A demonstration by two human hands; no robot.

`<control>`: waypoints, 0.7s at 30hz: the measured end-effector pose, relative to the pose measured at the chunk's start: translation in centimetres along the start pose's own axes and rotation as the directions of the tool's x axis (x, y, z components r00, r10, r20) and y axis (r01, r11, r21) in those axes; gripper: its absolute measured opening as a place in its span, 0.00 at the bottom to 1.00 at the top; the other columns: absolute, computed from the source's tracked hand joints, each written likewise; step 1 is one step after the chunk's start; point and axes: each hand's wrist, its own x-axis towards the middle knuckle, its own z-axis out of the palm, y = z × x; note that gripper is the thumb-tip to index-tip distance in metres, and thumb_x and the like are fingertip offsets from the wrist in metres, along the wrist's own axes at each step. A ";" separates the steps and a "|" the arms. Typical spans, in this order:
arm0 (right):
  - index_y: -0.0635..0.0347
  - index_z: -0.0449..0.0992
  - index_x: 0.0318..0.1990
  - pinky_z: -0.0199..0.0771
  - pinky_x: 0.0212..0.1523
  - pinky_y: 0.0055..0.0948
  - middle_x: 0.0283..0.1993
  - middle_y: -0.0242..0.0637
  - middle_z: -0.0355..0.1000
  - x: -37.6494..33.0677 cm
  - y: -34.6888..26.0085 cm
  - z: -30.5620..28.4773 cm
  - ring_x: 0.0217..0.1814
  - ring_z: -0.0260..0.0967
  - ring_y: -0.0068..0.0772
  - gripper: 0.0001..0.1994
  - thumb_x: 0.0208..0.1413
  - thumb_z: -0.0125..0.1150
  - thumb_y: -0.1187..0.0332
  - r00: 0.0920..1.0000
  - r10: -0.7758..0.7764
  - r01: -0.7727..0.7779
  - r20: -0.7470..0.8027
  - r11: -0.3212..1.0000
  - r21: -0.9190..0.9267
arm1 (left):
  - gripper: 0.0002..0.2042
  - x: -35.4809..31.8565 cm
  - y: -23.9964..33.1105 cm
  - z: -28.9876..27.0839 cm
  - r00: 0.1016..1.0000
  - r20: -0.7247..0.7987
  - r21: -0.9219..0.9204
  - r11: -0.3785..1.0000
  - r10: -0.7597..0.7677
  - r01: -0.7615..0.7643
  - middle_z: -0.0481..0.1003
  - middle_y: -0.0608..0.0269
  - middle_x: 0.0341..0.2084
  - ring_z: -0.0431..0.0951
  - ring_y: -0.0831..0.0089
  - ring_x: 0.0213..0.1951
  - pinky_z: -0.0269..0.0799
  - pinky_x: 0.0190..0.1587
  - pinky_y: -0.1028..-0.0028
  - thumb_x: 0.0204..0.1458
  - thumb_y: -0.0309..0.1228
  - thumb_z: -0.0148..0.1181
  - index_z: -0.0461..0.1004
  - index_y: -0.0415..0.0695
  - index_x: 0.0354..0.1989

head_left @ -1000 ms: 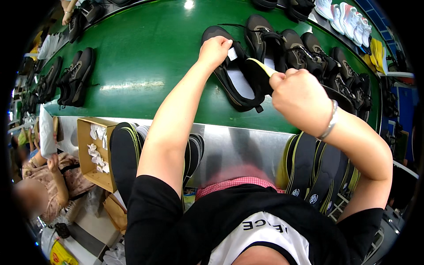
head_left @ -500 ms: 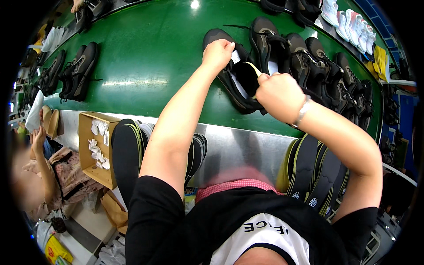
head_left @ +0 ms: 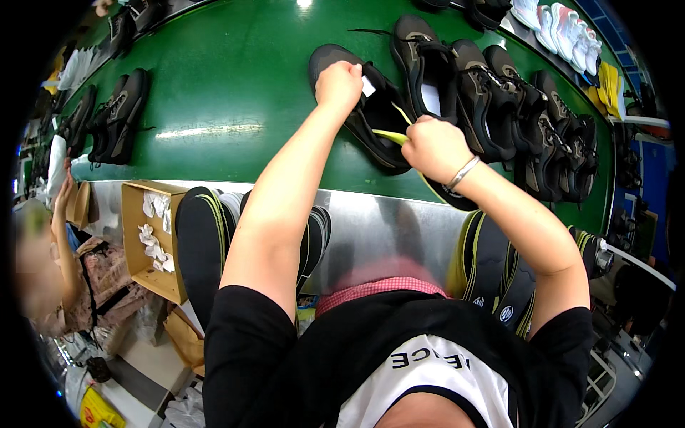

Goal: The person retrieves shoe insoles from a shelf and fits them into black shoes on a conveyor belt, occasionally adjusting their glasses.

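A black shoe (head_left: 371,121) lies on the green conveyor belt (head_left: 228,93) in front of me. My left hand (head_left: 340,83) grips the shoe's heel collar and holds its opening apart. My right hand (head_left: 432,147) is closed on a black insole with a yellow edge (head_left: 394,135), whose front end sits inside the shoe's opening. The insole's rear part hangs down behind my right wrist toward the belt's near edge.
A row of dark shoes (head_left: 499,100) lies to the right on the belt, another pair (head_left: 118,118) to the left. Stacks of black insoles (head_left: 203,242) stand below the metal belt edge on both sides. A cardboard box (head_left: 150,239) holds crumpled white paper. Another person (head_left: 50,264) sits at the far left.
My right hand has moved left and away from me, carrying the insole from above the shoe into its opening. My left hand has stayed on the heel.
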 end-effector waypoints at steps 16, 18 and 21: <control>0.59 0.70 0.40 0.62 0.43 0.42 0.42 0.44 0.64 -1.2 -2.2 -2.1 0.46 0.64 0.41 0.25 0.37 0.57 0.51 0.938 0.203 -0.137 0.280 0.961 -0.239 | 0.12 -1.7 0.1 -0.1 0.998 -0.060 -0.020 1.000 0.015 -0.017 0.74 0.51 0.24 0.74 0.54 0.31 0.68 0.36 0.61 0.49 0.38 0.48 0.73 0.42 0.29; 0.60 0.74 0.35 0.68 0.40 0.37 0.40 0.48 0.67 -0.4 -1.3 -2.9 0.42 0.67 0.42 0.20 0.38 0.55 0.55 0.940 0.144 -0.116 0.309 0.987 -0.108 | 0.12 -1.7 0.6 -0.1 0.998 -0.059 -0.024 1.000 0.005 -0.007 0.74 0.52 0.25 0.74 0.54 0.32 0.68 0.36 0.62 0.49 0.38 0.48 0.73 0.42 0.30; 0.62 0.76 0.28 0.70 0.37 0.35 0.34 0.49 0.69 0.7 -1.8 -1.9 0.36 0.70 0.44 0.12 0.40 0.52 0.64 0.983 0.014 0.000 0.184 0.997 -0.075 | 0.14 -1.7 0.6 -0.5 0.999 -0.045 -0.068 0.998 -0.006 0.003 0.73 0.49 0.26 0.73 0.54 0.33 0.67 0.36 0.63 0.50 0.38 0.47 0.73 0.40 0.30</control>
